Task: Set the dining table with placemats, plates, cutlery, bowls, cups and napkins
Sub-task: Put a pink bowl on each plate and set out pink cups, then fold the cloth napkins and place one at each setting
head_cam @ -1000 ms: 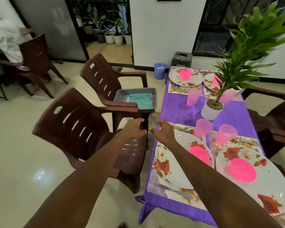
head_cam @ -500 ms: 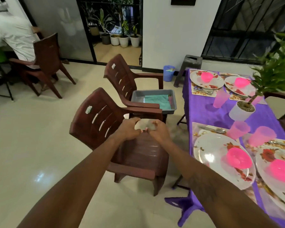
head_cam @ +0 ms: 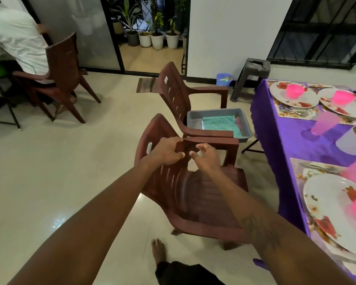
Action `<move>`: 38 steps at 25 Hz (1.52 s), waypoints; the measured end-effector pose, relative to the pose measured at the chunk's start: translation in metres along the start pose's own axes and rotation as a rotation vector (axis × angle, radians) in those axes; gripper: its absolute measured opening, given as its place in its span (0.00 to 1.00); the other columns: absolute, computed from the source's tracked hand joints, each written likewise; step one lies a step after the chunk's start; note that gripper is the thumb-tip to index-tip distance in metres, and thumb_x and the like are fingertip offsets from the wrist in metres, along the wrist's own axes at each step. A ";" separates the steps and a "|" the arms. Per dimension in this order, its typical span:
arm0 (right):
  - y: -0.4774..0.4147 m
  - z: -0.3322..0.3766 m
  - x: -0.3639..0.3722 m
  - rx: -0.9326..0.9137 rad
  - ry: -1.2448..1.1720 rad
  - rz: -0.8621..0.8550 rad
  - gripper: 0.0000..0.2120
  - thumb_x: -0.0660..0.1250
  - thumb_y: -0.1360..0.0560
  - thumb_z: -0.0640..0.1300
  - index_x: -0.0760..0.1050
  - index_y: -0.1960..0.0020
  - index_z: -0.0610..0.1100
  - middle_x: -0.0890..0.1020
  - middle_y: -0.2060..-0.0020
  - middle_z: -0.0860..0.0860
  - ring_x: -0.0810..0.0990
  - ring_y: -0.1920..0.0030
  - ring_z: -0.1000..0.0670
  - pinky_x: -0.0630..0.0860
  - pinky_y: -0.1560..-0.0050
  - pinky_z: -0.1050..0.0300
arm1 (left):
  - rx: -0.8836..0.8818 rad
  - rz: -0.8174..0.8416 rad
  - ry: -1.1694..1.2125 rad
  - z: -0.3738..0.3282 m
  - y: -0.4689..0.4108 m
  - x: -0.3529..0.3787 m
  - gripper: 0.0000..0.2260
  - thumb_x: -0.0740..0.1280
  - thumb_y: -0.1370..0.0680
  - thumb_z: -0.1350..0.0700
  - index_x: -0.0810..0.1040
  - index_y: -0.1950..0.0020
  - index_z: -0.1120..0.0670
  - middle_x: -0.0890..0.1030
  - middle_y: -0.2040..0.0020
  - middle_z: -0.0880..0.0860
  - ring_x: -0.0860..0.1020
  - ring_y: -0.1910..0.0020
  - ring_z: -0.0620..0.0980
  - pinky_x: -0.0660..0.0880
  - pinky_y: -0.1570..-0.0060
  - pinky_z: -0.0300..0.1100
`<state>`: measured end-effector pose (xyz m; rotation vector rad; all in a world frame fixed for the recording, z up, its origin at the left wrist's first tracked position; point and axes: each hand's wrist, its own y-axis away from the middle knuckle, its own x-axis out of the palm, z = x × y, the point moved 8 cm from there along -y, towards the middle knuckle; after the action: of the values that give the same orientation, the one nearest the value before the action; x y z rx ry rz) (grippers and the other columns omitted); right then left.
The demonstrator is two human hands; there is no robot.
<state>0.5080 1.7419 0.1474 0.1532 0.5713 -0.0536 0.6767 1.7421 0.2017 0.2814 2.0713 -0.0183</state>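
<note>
Here, right hand [head_cam: 206,158] grip pinching pale napkin [head_cam: 200,154], left hand [head_cam: 165,151] grip clasping chair armrest [head_cam: 211,140] just beside

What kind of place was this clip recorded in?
Probably a home dining room: a purple-clothed table set with floral plates and pink bowls, brown plastic armchairs, potted plants beyond a doorway.

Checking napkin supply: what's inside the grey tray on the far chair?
A folded teal cloth lies in the grey tray, something pink along its right side. The chair armrest covers the tray's near edge.
</note>
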 end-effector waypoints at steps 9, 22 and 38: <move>-0.128 0.049 0.083 0.075 -0.153 -0.201 0.13 0.76 0.25 0.48 0.82 0.42 0.47 0.86 0.50 0.52 0.84 0.50 0.54 0.82 0.43 0.51 | 0.149 0.117 -0.059 0.085 -0.135 -0.066 0.21 0.72 0.23 0.55 0.78 0.30 0.55 0.83 0.40 0.55 0.81 0.43 0.52 0.75 0.39 0.41; -0.246 0.071 0.114 0.317 -0.114 -0.492 0.16 0.75 0.24 0.48 0.82 0.40 0.42 0.86 0.49 0.51 0.83 0.49 0.54 0.68 0.61 0.77 | 0.575 0.304 -0.129 0.113 -0.341 -0.081 0.23 0.74 0.24 0.53 0.79 0.31 0.60 0.83 0.37 0.59 0.81 0.40 0.57 0.72 0.40 0.41; -0.380 0.003 0.090 0.659 -0.236 -0.883 0.03 0.74 0.24 0.44 0.80 0.54 0.46 0.82 0.60 0.52 0.80 0.58 0.54 0.75 0.54 0.61 | 0.731 0.444 -0.098 0.089 -0.592 -0.038 0.18 0.74 0.25 0.48 0.85 0.39 0.56 0.85 0.42 0.56 0.81 0.42 0.54 0.76 0.40 0.47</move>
<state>0.5495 1.3659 0.0517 0.5171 0.3301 -1.1108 0.6485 1.1477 0.1286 1.1532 1.7929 -0.5129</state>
